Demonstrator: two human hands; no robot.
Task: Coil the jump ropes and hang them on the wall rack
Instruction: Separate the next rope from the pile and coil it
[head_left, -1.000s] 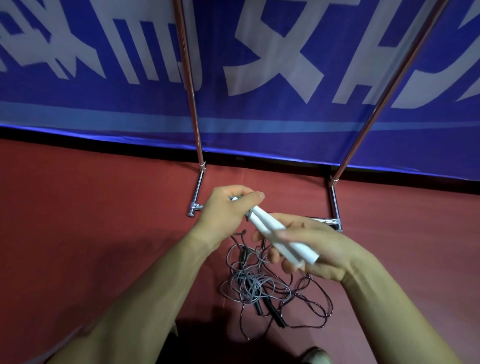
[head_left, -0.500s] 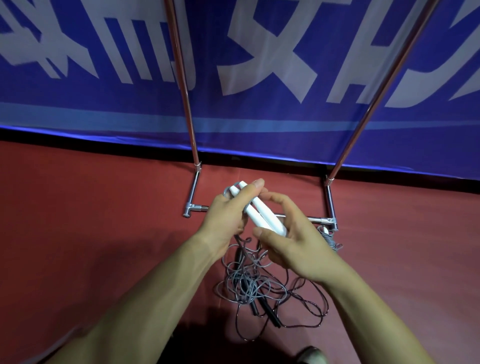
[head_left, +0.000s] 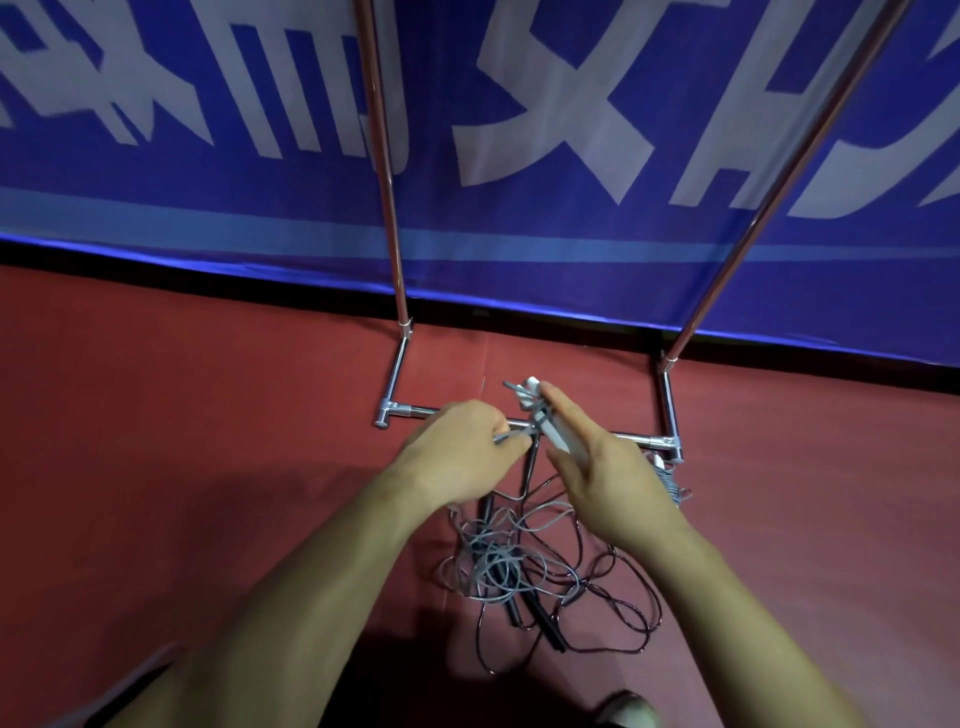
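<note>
The right hand (head_left: 608, 483) grasps the white handles (head_left: 553, 431) above the rack's base bar (head_left: 415, 411). The left hand (head_left: 457, 452) pinches the grey cord (head_left: 500, 439), seemingly wound round them. Other ropes (head_left: 519, 561) lie tangled on the red floor (head_left: 208, 415) below.

Left hand (head_left: 457, 457) pinching, right hand (head_left: 613, 486) gripping (both reaching forward)
</note>
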